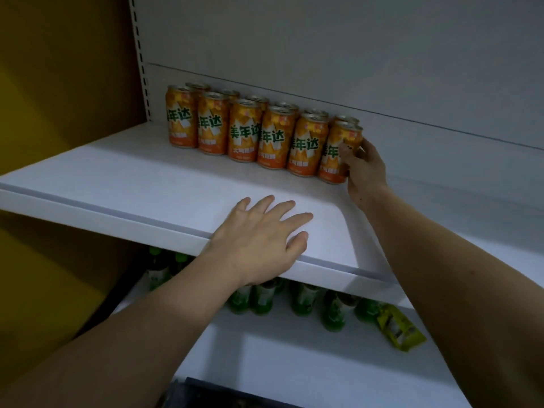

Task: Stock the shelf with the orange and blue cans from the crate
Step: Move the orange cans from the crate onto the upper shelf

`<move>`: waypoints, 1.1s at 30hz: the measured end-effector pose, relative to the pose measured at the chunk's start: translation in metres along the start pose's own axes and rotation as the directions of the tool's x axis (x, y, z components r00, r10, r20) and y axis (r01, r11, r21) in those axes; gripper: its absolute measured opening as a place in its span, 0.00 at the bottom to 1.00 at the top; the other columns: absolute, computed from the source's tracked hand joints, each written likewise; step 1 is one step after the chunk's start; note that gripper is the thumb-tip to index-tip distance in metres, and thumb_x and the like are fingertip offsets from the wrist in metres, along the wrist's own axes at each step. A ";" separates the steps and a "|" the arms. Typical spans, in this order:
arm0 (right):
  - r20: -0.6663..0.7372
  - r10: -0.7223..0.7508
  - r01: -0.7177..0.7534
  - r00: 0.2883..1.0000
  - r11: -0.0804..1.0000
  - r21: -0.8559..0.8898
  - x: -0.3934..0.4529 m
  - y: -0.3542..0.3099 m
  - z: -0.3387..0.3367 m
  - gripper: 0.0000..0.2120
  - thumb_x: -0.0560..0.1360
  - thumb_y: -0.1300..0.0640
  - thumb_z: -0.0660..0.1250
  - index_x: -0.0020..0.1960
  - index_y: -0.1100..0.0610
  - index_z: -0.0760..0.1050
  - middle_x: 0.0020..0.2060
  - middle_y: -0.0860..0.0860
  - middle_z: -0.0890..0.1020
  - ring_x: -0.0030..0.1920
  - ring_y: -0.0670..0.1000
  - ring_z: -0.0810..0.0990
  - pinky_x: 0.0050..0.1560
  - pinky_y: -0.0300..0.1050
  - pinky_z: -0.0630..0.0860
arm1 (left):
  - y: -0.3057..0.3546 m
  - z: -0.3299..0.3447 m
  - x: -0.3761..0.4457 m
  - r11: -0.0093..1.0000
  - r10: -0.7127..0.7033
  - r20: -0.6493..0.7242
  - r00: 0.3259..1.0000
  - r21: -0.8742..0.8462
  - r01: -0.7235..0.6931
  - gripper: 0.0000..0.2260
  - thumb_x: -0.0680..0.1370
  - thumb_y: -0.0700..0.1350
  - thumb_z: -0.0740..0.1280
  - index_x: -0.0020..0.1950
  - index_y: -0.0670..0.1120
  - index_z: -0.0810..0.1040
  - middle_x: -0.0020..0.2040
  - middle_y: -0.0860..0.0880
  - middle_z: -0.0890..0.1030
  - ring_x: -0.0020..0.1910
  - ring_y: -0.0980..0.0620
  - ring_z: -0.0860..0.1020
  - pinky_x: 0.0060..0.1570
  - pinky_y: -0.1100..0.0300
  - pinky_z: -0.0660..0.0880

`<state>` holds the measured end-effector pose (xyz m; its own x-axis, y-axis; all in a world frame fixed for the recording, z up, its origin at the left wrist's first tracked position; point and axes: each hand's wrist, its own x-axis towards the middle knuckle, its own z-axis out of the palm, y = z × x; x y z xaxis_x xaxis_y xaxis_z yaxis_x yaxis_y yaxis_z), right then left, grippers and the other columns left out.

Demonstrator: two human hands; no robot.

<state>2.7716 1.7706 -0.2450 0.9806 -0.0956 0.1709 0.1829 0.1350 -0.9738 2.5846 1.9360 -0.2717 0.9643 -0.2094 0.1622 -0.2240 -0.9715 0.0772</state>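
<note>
Several orange cans [244, 131] stand upright in two rows at the back of a white shelf [123, 178]. My right hand [363, 169] grips the rightmost front orange can [335, 154], thumb on its front and fingers behind it. The can stands on the shelf, touching its neighbour. My left hand [265, 240] rests flat, fingers spread, on the shelf's front edge and holds nothing. No blue cans are in view. A dark corner of what may be the crate [223, 393] shows at the bottom edge.
On the lower shelf [265, 357] stand several green bottles [303, 298], with a yellow-green packet [400, 328] lying to their right. A yellow wall [59, 98] borders the shelving on the left. A slotted upright [141, 54] runs up the shelf's back-left corner.
</note>
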 end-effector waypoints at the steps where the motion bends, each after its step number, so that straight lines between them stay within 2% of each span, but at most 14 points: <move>1: 0.005 -0.008 0.008 1.000 1.000 -0.005 0.000 0.002 0.000 0.25 0.76 0.59 0.72 0.71 0.55 0.71 0.62 0.52 0.79 0.58 0.51 0.80 0.59 0.53 0.79 | 0.000 0.000 0.000 1.000 -0.001 0.003 1.000 -0.001 0.001 0.23 0.82 0.59 0.44 0.79 0.63 0.49 0.81 0.56 0.50 0.79 0.50 0.49 0.76 0.45 0.48; 4: 0.031 -0.023 0.025 0.999 0.996 -0.082 -0.002 0.003 -0.002 0.29 0.72 0.47 0.75 0.71 0.50 0.72 0.64 0.53 0.78 0.59 0.52 0.81 0.58 0.53 0.80 | -0.001 0.001 -0.001 1.000 -0.006 0.007 1.000 -0.004 0.006 0.23 0.82 0.59 0.44 0.79 0.63 0.49 0.81 0.56 0.50 0.79 0.51 0.49 0.76 0.45 0.48; 6: 0.048 -0.017 0.024 0.999 0.990 -0.140 -0.004 0.004 -0.001 0.27 0.73 0.44 0.73 0.70 0.48 0.73 0.63 0.52 0.79 0.59 0.51 0.81 0.58 0.52 0.80 | -0.001 0.001 -0.001 1.000 -0.011 0.009 1.000 -0.014 0.011 0.23 0.82 0.59 0.45 0.79 0.63 0.50 0.81 0.56 0.51 0.79 0.51 0.49 0.76 0.46 0.48; 10: 0.014 0.070 -0.062 0.997 0.941 -0.331 -0.010 0.001 0.002 0.24 0.80 0.48 0.66 0.73 0.54 0.68 0.66 0.52 0.76 0.63 0.53 0.76 0.64 0.50 0.74 | -0.001 -0.001 0.000 0.999 -0.013 0.023 1.000 -0.033 0.014 0.23 0.82 0.60 0.46 0.78 0.64 0.51 0.80 0.57 0.52 0.79 0.51 0.50 0.76 0.47 0.48; 15: -0.061 0.182 -0.191 0.981 0.890 -0.413 -0.033 -0.008 -0.006 0.36 0.79 0.46 0.67 0.79 0.58 0.55 0.74 0.56 0.68 0.70 0.58 0.70 0.65 0.50 0.71 | -0.003 -0.005 0.001 0.994 -0.036 0.018 0.999 -0.104 0.037 0.23 0.82 0.61 0.49 0.78 0.63 0.57 0.80 0.58 0.55 0.78 0.53 0.52 0.76 0.49 0.49; 17: -0.060 0.210 -0.216 0.976 0.879 -0.425 -0.052 -0.015 -0.011 0.37 0.78 0.46 0.68 0.79 0.58 0.55 0.72 0.56 0.69 0.69 0.58 0.71 0.63 0.49 0.71 | -0.003 -0.006 0.001 0.990 -0.045 0.026 0.999 -0.132 0.048 0.24 0.81 0.61 0.51 0.77 0.62 0.58 0.79 0.58 0.56 0.78 0.53 0.53 0.76 0.49 0.49; 19: -0.027 0.255 -0.244 0.966 0.877 -0.414 -0.073 -0.023 -0.016 0.36 0.77 0.47 0.69 0.78 0.57 0.56 0.71 0.55 0.70 0.68 0.58 0.72 0.66 0.51 0.71 | -0.002 -0.008 0.000 0.984 -0.056 0.043 0.997 -0.165 0.063 0.24 0.81 0.62 0.52 0.77 0.62 0.60 0.79 0.59 0.57 0.78 0.53 0.53 0.76 0.49 0.49; 21: 0.044 0.286 -0.249 0.957 0.891 -0.379 -0.097 -0.035 -0.021 0.31 0.78 0.53 0.69 0.76 0.57 0.60 0.69 0.55 0.71 0.66 0.57 0.72 0.66 0.52 0.73 | -0.001 -0.015 -0.002 0.974 -0.068 0.044 0.997 -0.215 0.075 0.24 0.80 0.62 0.55 0.76 0.61 0.63 0.78 0.58 0.60 0.77 0.54 0.56 0.75 0.50 0.51; 23: 0.118 0.296 -0.238 0.948 0.903 -0.358 -0.126 -0.050 -0.026 0.25 0.79 0.57 0.68 0.73 0.58 0.66 0.65 0.55 0.74 0.64 0.55 0.74 0.60 0.49 0.75 | 0.002 -0.021 -0.008 0.951 -0.105 0.052 0.993 -0.287 0.115 0.23 0.79 0.61 0.57 0.74 0.60 0.67 0.76 0.58 0.64 0.75 0.53 0.61 0.73 0.52 0.56; 25: 0.172 0.295 -0.219 0.940 0.907 -0.359 -0.153 -0.064 -0.033 0.20 0.79 0.57 0.67 0.70 0.58 0.71 0.63 0.55 0.76 0.61 0.54 0.77 0.55 0.48 0.77 | 0.007 -0.026 -0.018 0.870 -0.201 0.075 0.977 -0.445 0.213 0.22 0.78 0.62 0.58 0.71 0.60 0.71 0.72 0.57 0.71 0.71 0.52 0.68 0.71 0.52 0.63; 28: 0.231 0.277 -0.159 0.933 0.891 -0.426 -0.193 -0.079 -0.038 0.17 0.80 0.53 0.65 0.68 0.57 0.73 0.60 0.54 0.78 0.58 0.54 0.78 0.53 0.47 0.78 | 0.023 -0.029 -0.039 0.612 -0.334 0.107 0.937 -0.731 0.302 0.19 0.79 0.61 0.59 0.66 0.57 0.75 0.67 0.55 0.76 0.65 0.51 0.73 0.68 0.51 0.68; 30: 0.264 0.244 -0.083 0.933 0.861 -0.502 -0.216 -0.081 -0.039 0.17 0.81 0.50 0.63 0.67 0.56 0.73 0.60 0.53 0.78 0.57 0.53 0.78 0.53 0.47 0.78 | 0.035 -0.033 -0.053 0.511 -0.389 0.085 0.917 -0.808 0.292 0.19 0.81 0.58 0.58 0.67 0.53 0.75 0.66 0.53 0.76 0.64 0.52 0.73 0.65 0.55 0.68; 33: 0.318 0.188 0.050 0.929 0.788 -0.614 -0.249 -0.076 -0.041 0.20 0.83 0.46 0.58 0.68 0.57 0.72 0.61 0.52 0.78 0.58 0.53 0.77 0.58 0.50 0.76 | 0.051 -0.038 -0.079 0.427 -0.473 0.072 0.878 -0.853 0.300 0.18 0.82 0.55 0.56 0.67 0.49 0.75 0.63 0.52 0.76 0.61 0.52 0.73 0.60 0.56 0.67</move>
<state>2.5109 1.7442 -0.2196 0.9679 0.2501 0.0232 0.1505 -0.5035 -0.8508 2.4916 1.9068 -0.2434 0.9627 0.2682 0.0351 0.0731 -0.3830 0.9209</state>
